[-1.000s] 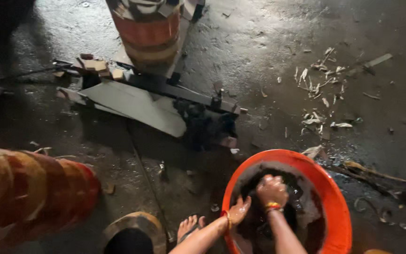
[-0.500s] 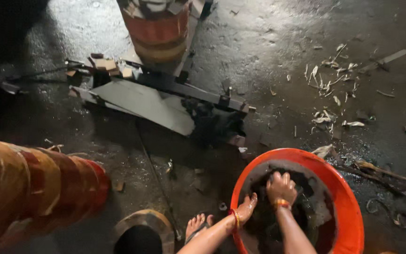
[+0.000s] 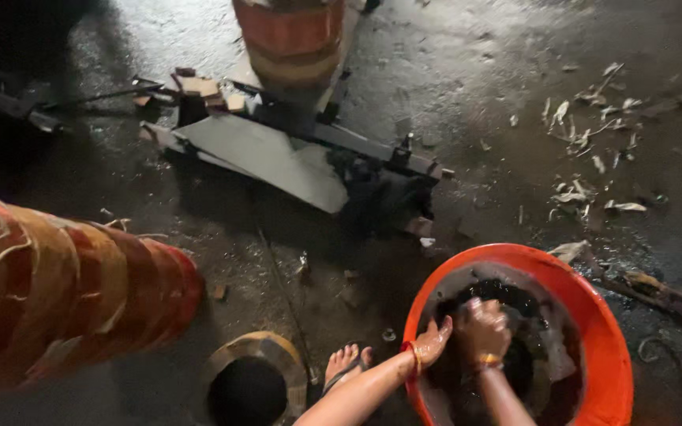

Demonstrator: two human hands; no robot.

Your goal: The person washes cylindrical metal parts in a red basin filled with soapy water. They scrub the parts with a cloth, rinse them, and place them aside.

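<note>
Item: orange basin (image 3: 593, 315), round, plastic, standing on the wet dark floor (image 3: 467, 71) at the lower right of the view. Contents: dark, murky liquid and a dark mass, not identifiable.

Left hand (image 3: 433, 343): rested on the near-left inner wall of the basin, fingers spread and open, palm against the rim; a thin orange band at the wrist. Held nothing visible.

Right hand (image 3: 483, 327): inside the basin, just beside the left hand, fingers curled closed over the dark mass; whether it truly gripped something could not be told. A band showed at this wrist too.

Surroundings: a bare foot in a sandal (image 3: 345, 364) lay just left of the basin. A round dark-mouthed vessel (image 3: 250, 383) sat further left. A large drum wrapped in orange and yellow bands (image 3: 65, 292) filled the left edge. A pale flat board with a dark metal frame (image 3: 294, 158) lay beyond, near a second banded drum (image 3: 294, 35). Pale scraps (image 3: 586, 142) were scattered on the floor at upper right.
</note>
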